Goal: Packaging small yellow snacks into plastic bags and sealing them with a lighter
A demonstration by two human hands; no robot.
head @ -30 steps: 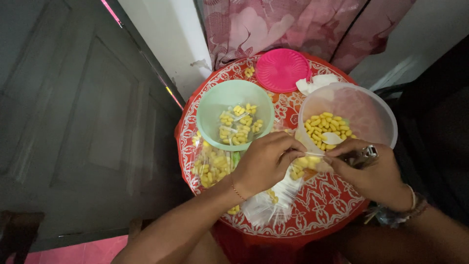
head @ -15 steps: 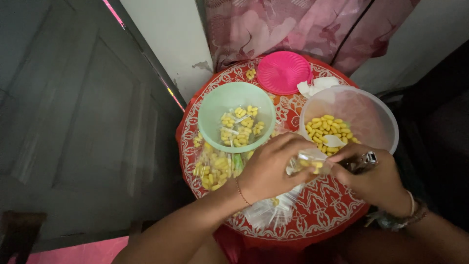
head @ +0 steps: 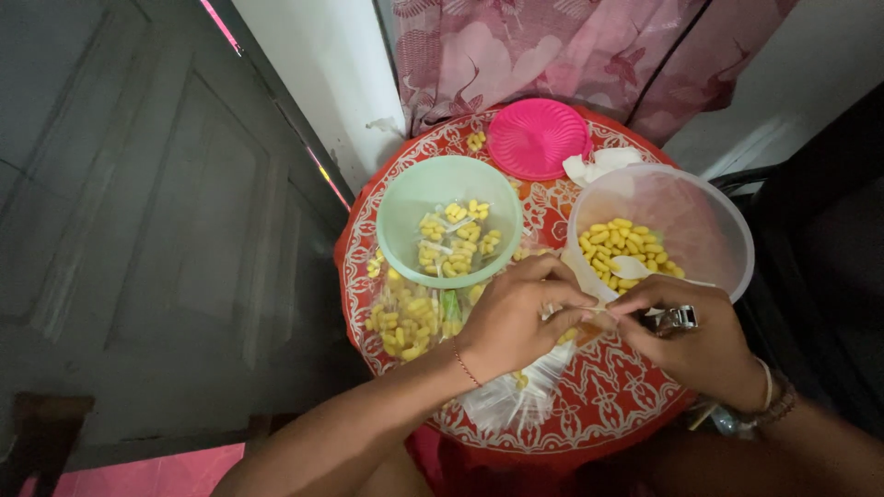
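Round table (head: 635, 405) with red-and-white patterned cover, bearing a green bowl (head: 405, 221), a clear bowl (head: 718, 230), a pink lid (head: 537, 138), clear bags (head: 516, 400) and filled yellow packets (head: 405, 322).

left hand (head: 520, 317) – fingers curled, pinching | right hand (head: 686, 345) – pinching, fingertips meeting left

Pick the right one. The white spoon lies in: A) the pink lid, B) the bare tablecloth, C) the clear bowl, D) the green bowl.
C: the white spoon rests among the yellow pieces inside the clear bowl, to the right of the green bowl.
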